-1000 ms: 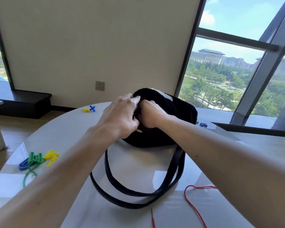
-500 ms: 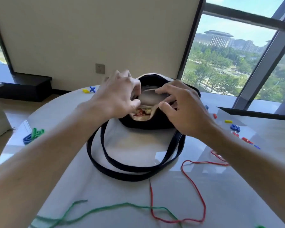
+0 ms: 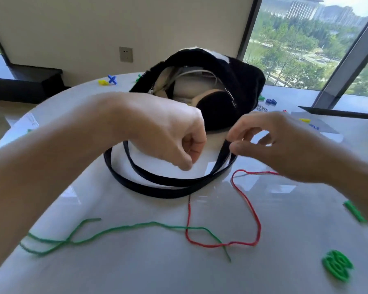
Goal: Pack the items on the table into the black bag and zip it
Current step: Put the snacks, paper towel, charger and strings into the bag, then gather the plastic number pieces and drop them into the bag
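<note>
Plainly unzipped, the fuzzy black bag (image 3: 242, 85) gapes, showing seemingly pale lining (image 3: 191, 87).

An upper-floor office or meeting room — floor-to-ceiling dark-framed windows (image 3: 348, 66) overlook trees and large buildings, a plain beige wall (image 3: 136, 22) carries a socket (image 3: 126, 54), beside a glossy pale round surface (image 3: 136, 268).

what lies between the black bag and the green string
In the head view: the black bag's looped straps, then part of the red string.
</note>
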`<state>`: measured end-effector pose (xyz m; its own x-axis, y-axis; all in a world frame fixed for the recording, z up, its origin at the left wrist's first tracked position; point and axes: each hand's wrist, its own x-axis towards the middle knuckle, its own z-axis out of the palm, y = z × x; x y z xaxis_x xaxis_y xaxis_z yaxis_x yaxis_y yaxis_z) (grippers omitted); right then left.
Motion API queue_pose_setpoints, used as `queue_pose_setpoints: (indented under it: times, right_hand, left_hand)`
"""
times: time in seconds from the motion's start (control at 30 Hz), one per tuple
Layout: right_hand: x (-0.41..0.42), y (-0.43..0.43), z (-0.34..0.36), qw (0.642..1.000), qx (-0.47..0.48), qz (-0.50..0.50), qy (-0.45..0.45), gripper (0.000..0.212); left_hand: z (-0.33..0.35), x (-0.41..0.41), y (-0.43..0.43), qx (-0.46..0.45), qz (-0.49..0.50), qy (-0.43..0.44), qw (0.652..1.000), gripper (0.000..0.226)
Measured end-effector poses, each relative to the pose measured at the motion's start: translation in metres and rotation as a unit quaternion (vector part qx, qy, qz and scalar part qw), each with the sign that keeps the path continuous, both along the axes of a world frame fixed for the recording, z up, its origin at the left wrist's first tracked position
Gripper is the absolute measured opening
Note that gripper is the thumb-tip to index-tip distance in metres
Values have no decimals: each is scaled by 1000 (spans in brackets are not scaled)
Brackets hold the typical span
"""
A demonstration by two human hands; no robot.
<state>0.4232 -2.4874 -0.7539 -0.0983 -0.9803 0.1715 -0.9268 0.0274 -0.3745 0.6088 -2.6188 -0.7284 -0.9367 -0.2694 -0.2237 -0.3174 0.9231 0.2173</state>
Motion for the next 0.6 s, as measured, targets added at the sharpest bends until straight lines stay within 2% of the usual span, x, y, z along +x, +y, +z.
queue_pose_setpoints:
  times: [0.07,0.13,0.27,0.37,0.43,0.5,0.6]
  right_hand:
    - [-19,1,2,999,34,-7,-4,20]
    - [-37,5,-2,994,106,-10,-3,23]
    - [-44,18,-18,980,200,-17,-3,49]
    - [-24,36,-21,974,221,-39,-35,78]
    - [-2,49,-18,970,232,-45,-59,95]
    - [25,61,-14,966,251,-43,-53,102]
    - [68,74,-11,959,277,-54,-38,98]
  left_hand:
    - [-5,-2,7,12,-27,-43,999,7]
    - [-14,-5,15,11,-56,-74,996,12]
    - [-23,8,28,19,-40,-84,995,35]
    - [-19,33,41,49,22,-85,995,34]
    - [-7,49,53,116,80,-48,989,28]
    - [4,64,64,159,154,11,975,22]
    - [16,90,77,187,246,51,950,15]
